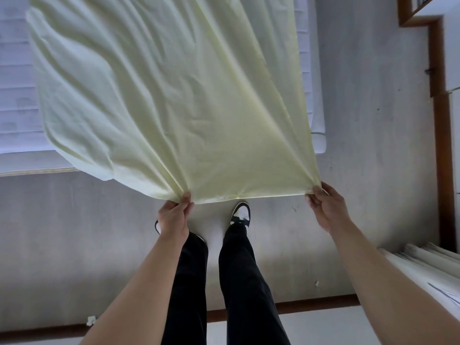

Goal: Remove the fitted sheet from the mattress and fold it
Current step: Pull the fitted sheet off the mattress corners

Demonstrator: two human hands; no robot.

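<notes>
- The pale yellow-green fitted sheet of thin cotton-like cloth (161,95) is already off the corners of the white quilted mattress (17,95). It lies spread on top of it, and its near edge is lifted over the grey floor (361,120). I judge that the removing step is done and the folding step is in hand.
- The left hand (174,215) pinches one end of the near edge, with the thumb on top and the fingers curled under the cloth.
- The right hand (328,205) pinches the other end in the same way. Both grips are closed on the sheet.
- Between the hands the edge is pulled quite straight and flat. Further away the cloth is soft, with many loose wrinkles and a bulging left side.
- The next move probably calls for keeping the tension and bringing the held edge to the far edge, or bringing the two hands together, so that the fold stays even.
- The person's black trousers (244,282) and black-and-white shoes (241,212) are below the lifted edge.
</notes>
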